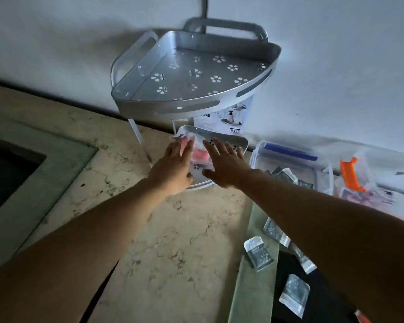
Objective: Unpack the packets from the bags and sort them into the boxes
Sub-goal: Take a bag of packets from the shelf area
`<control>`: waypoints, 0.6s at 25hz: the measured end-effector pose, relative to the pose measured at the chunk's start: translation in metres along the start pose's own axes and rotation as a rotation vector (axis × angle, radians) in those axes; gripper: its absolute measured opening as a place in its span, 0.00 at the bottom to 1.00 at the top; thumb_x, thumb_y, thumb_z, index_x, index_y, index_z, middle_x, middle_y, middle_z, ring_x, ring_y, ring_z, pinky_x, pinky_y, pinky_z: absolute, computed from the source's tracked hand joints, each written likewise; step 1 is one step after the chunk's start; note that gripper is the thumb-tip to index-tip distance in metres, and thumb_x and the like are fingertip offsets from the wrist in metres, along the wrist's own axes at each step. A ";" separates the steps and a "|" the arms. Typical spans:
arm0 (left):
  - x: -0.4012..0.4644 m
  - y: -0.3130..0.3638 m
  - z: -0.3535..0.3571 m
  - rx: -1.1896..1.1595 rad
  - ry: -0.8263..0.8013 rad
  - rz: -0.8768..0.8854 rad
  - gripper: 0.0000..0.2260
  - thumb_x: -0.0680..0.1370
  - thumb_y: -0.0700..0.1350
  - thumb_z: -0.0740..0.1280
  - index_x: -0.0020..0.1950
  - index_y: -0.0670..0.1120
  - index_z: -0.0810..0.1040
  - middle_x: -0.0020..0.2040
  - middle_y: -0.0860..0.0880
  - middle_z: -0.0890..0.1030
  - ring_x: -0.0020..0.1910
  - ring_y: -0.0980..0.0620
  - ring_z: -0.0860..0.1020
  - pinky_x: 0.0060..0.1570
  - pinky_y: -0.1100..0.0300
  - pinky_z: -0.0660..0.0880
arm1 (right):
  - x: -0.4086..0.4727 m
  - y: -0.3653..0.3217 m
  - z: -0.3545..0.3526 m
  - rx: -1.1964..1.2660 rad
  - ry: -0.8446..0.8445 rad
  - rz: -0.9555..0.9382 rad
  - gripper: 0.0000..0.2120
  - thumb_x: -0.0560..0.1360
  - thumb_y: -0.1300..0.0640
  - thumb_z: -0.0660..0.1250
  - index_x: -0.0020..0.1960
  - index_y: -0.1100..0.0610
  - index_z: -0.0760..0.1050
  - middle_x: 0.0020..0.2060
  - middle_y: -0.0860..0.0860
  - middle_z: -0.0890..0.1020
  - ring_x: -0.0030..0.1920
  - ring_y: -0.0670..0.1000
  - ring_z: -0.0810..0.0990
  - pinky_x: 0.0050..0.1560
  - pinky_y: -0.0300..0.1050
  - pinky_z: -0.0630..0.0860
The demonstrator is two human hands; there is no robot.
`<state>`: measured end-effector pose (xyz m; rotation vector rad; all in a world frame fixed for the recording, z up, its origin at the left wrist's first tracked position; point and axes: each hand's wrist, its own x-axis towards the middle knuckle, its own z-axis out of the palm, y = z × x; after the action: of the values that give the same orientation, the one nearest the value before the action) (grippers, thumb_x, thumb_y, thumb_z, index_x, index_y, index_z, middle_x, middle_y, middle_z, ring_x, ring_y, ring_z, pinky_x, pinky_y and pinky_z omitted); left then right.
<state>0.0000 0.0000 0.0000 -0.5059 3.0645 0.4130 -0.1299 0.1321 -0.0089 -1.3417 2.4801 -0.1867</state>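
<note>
A clear bag with pink packets (197, 151) lies on the lower tier (233, 142) of a grey two-tier corner rack. My left hand (175, 167) rests flat at the bag's left side, fingers spread and touching it. My right hand (224, 164) hovers with fingers apart just right of the bag, over the tier. Neither hand grips anything. A clear box with a blue clip (287, 157) holds dark packets (287, 174) to the right. Further right stands a clear box with an orange clip (350, 176). Several silver packets (258, 252) lie loose near the counter's edge.
The rack's upper tier (196, 73), perforated with flower holes, overhangs the lower one against a white wall. A dark recessed sink (7, 169) sits at the left of the marble counter (173, 241). A dark mat (320, 297) lies at the lower right.
</note>
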 end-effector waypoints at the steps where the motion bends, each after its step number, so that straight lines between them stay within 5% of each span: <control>1: 0.010 -0.003 0.005 -0.005 0.026 0.012 0.43 0.76 0.44 0.70 0.82 0.49 0.44 0.83 0.44 0.47 0.80 0.41 0.52 0.69 0.45 0.71 | 0.007 0.005 0.004 -0.004 -0.008 0.003 0.43 0.78 0.40 0.64 0.80 0.47 0.39 0.82 0.55 0.44 0.80 0.64 0.45 0.76 0.70 0.45; 5: 0.035 -0.016 0.018 -0.055 0.073 0.034 0.39 0.74 0.36 0.72 0.80 0.51 0.57 0.81 0.42 0.56 0.78 0.39 0.59 0.69 0.44 0.71 | 0.035 0.015 0.024 0.038 -0.012 -0.017 0.45 0.76 0.46 0.69 0.81 0.48 0.42 0.82 0.56 0.49 0.78 0.65 0.56 0.76 0.68 0.53; 9: 0.046 -0.021 0.027 -0.075 0.131 0.054 0.34 0.73 0.34 0.72 0.77 0.50 0.65 0.78 0.42 0.64 0.74 0.37 0.65 0.70 0.46 0.67 | 0.041 0.014 0.038 0.123 0.167 -0.041 0.37 0.75 0.55 0.71 0.79 0.49 0.57 0.74 0.55 0.70 0.66 0.62 0.75 0.61 0.61 0.78; 15: 0.037 -0.016 0.015 -0.109 0.255 0.089 0.22 0.71 0.34 0.75 0.64 0.43 0.79 0.62 0.42 0.81 0.63 0.42 0.77 0.67 0.48 0.69 | 0.022 0.004 0.017 0.197 0.295 -0.060 0.21 0.78 0.55 0.68 0.70 0.46 0.71 0.60 0.53 0.83 0.52 0.57 0.83 0.48 0.57 0.82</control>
<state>-0.0303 -0.0228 -0.0202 -0.4585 3.3337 0.5616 -0.1385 0.1168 -0.0309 -1.3895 2.5718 -0.6696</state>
